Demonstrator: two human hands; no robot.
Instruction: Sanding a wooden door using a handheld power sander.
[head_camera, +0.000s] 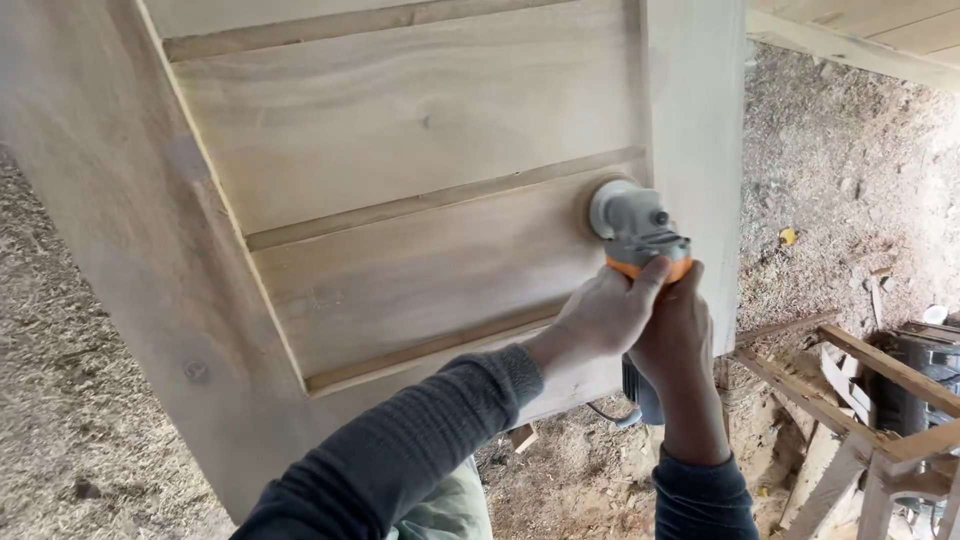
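Fingers (640, 285) of both hands wrap grinder (632, 225) body, disc on panel (420, 270).

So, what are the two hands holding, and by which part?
Both hands grip the grinder by its orange body behind the grey head: the left hand wraps it from the left, the right hand from the right.

Soft even daylight, faint shadows, sharp focus.

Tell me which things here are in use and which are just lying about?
In use: grinder, gripped by left hand and right hand; wooden door it presses on.
Lying about: wooden frame, sawdust, wood scraps.
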